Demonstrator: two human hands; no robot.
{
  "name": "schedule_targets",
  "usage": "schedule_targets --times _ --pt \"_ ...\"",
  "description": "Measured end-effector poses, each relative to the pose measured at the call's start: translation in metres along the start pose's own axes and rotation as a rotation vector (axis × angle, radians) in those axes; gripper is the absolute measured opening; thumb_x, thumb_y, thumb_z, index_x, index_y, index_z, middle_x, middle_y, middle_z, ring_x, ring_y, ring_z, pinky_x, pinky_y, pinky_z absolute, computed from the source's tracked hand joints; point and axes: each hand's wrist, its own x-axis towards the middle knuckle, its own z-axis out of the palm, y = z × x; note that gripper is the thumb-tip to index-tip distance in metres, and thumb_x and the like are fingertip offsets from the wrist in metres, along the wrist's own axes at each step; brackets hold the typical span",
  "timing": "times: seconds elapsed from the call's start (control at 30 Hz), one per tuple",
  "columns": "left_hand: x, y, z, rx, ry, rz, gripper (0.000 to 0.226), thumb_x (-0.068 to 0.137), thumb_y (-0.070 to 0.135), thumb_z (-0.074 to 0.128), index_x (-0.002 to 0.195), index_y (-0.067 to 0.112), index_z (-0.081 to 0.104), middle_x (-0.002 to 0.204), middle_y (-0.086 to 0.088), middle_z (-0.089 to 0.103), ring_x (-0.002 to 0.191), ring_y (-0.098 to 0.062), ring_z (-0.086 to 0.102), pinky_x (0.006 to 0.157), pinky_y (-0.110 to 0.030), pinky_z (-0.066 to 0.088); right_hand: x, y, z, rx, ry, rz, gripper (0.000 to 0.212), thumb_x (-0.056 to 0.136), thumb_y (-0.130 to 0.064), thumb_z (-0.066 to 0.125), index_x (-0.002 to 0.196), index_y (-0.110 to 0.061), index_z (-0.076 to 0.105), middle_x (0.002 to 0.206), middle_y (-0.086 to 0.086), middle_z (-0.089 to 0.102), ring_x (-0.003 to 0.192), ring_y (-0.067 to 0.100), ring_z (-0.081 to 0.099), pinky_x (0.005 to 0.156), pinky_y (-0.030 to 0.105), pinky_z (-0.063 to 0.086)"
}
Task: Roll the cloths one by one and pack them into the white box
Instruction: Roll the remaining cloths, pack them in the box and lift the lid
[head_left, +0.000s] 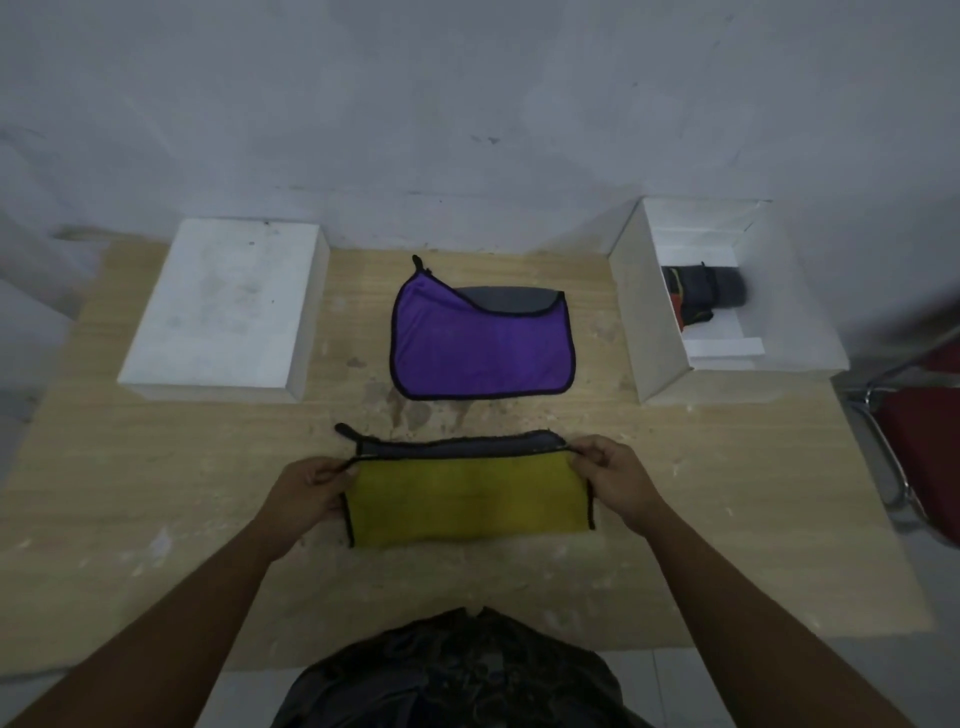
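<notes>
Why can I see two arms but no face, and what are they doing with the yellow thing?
The camera sits on the person's head and looks down, so you see only their arms. The left hand and right hand each pinch a far corner of the yellow cloth, which lies folded on the wooden table. Behind it lies a purple cloth. On the right stands the open white box with a dark rolled cloth already inside. On the left is a white block, maybe the box's lid.

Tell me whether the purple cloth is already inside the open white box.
No, the purple cloth lies spread on the table beside the open white box, outside its walls.
</notes>
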Motion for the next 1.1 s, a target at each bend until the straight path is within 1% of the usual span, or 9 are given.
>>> schedule_targets --times 0.13,0.3,0.43,0.53,0.6,0.7,0.87,1.0,1.1 --pt "0.012 0.003 0.003 0.024 0.115 0.044 0.02 0.089 0.01 0.063 0.106 -0.001 0.064 0.094 -0.017 0.068 0.075 -0.024 0.065 0.054 -0.024 0.058 0.018 -0.01 0.008 -0.067 0.044 -0.027 0.013 0.09 -0.012 0.061 0.102 -0.01 0.066 0.104 0.008 0.07 0.097 0.022 0.065 0.085 0.037 0.054" --pt "0.023 0.002 0.003 0.181 0.248 0.14 0.02 0.089 0.015 0.065 0.105 0.003 0.064 0.094 -0.015 0.067 0.084 -0.03 0.063 0.077 -0.041 0.055 0.024 -0.011 0.011 -0.178 0.121 -0.066 0.021 0.09 -0.009 0.061 0.111 -0.007 0.061 0.098 0.007 0.064 0.08 0.009 0.059 0.063 0.005 0.044" --pt "0.023 -0.012 0.004 0.259 0.266 0.082 0.014 0.09 0.014 0.061 0.102 0.008 0.057 0.087 -0.008 0.061 0.084 -0.026 0.056 0.077 -0.036 0.048 0.015 0.002 0.015 -0.305 0.239 -0.057 0.027 0.087 -0.015 0.063 0.113 -0.01 0.058 0.097 0.001 0.06 0.09 0.016 0.055 0.08 0.024 0.041" --pt "0.011 -0.029 0.013 0.425 0.287 0.057 0.021 0.087 0.025 0.066 0.087 0.007 0.056 0.079 -0.01 0.061 0.077 -0.025 0.055 0.069 -0.031 0.041 0.002 0.015 0.017 -0.413 0.296 -0.035 0.018 0.085 -0.023 0.065 0.092 -0.008 0.057 0.088 0.007 0.059 0.082 0.025 0.056 0.072 0.028 0.04" --pt "-0.001 -0.035 0.021 0.569 0.223 0.072 0.03 0.086 0.037 0.066 0.086 0.009 0.055 0.079 -0.011 0.061 0.071 -0.024 0.056 0.057 -0.03 0.04 -0.005 0.025 0.019 -0.514 0.267 0.036 0.026 0.085 -0.036 0.063 0.086 -0.011 0.056 0.085 0.01 0.06 0.081 0.029 0.058 0.068 0.032 0.045" --pt "-0.013 -0.043 0.029 0.621 0.139 0.091 0.033 0.087 0.04 0.064 0.102 0.011 0.058 0.087 -0.009 0.064 0.073 -0.022 0.057 0.054 -0.026 0.04 -0.016 0.034 0.025 -0.63 0.204 0.085 0.03 0.085 -0.041 0.059 0.085 -0.011 0.059 0.08 0.01 0.061 0.075 0.03 0.059 0.064 0.033 0.046" --pt "-0.02 -0.039 0.033 0.625 0.094 0.095 0.038 0.09 0.024 0.061 0.123 0.006 0.059 0.105 -0.02 0.069 0.091 -0.032 0.064 0.07 -0.027 0.046 -0.027 0.025 0.026 -0.609 0.157 0.087 0.034 0.09 -0.022 0.057 0.063 -0.021 0.036 0.059 -0.004 0.039 0.051 0.009 0.036 0.044 0.024 0.026" --pt "-0.021 -0.035 0.031 0.586 0.1 0.012 0.021 0.087 0.024 0.064 0.092 0.003 0.064 0.081 -0.015 0.064 0.087 -0.033 0.063 0.062 -0.028 0.039 -0.024 0.017 0.02 -0.606 0.143 0.185 0.031 0.092 -0.027 0.053 0.067 -0.01 0.045 0.057 0.002 0.045 0.054 0.022 0.046 0.051 0.029 0.038" --pt "-0.02 -0.033 0.024 0.297 0.136 -0.098 0.02 0.081 0.014 0.071 0.076 0.006 0.054 0.082 -0.017 0.059 0.08 -0.033 0.061 0.067 -0.035 0.049 -0.025 0.016 0.015 -0.41 0.081 0.239 0.034 0.091 -0.018 0.054 0.063 0.0 0.058 0.054 0.019 0.059 0.044 0.024 0.051 0.048 0.028 0.041"
